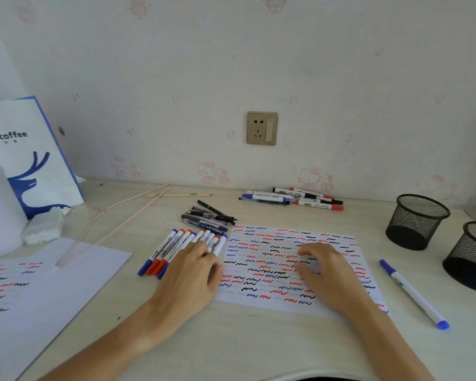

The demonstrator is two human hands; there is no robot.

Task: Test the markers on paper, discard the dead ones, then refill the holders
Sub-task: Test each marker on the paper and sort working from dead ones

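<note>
Now | marker row point(176, 248) is touched by left hand point(193, 273), fingers point(201, 247) relaxed, axes pointing away-right | right hand point(322, 268) is rested on paper point(259, 273), loosely curled, empty

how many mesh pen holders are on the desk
2. One black mesh holder stands at the right rear of the desk; the second holder stands beside it, nearer and further right, cut off by the frame edge. More may lie out of view.

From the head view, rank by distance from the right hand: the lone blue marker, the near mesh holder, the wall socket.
From the right hand:
1. Lone blue marker, on the desk to its right.
2. Near mesh holder, farther right at the frame edge.
3. Wall socket, up behind the desk.
</note>
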